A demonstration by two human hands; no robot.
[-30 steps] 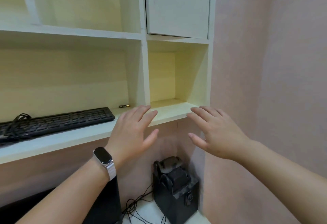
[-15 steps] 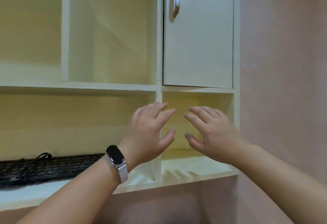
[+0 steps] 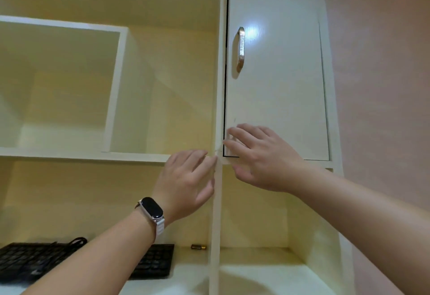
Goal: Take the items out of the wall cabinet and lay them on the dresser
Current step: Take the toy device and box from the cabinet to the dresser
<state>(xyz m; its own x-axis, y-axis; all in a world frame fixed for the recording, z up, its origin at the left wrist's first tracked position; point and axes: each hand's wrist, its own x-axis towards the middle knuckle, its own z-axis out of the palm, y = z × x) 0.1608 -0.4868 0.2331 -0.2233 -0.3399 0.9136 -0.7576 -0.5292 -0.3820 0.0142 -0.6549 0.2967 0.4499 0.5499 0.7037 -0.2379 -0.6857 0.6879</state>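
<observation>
The wall cabinet's white door (image 3: pixel 277 80) is closed at the upper right, with a metal handle (image 3: pixel 240 49) near its left edge. My right hand (image 3: pixel 260 157) is raised with straight fingers at the door's lower left corner, fingertips on or just in front of it. My left hand (image 3: pixel 188 178), with a dark watch on a white strap at the wrist, hangs open just left of the vertical divider (image 3: pixel 216 201), below the shelf edge. Neither hand holds anything. The cabinet's contents are hidden behind the door.
Open cream shelf compartments (image 3: pixel 69 90) fill the left. A black keyboard (image 3: pixel 153 262) with a coiled cable lies on the lower shelf, and a small battery (image 3: pixel 198 246) lies by the divider. A pink wall (image 3: pixel 381 85) is to the right.
The view has tilted upward, bringing the whole cabinet door and handle into sight. Both hands have risen, the right one reaching the door's lower left corner.
</observation>
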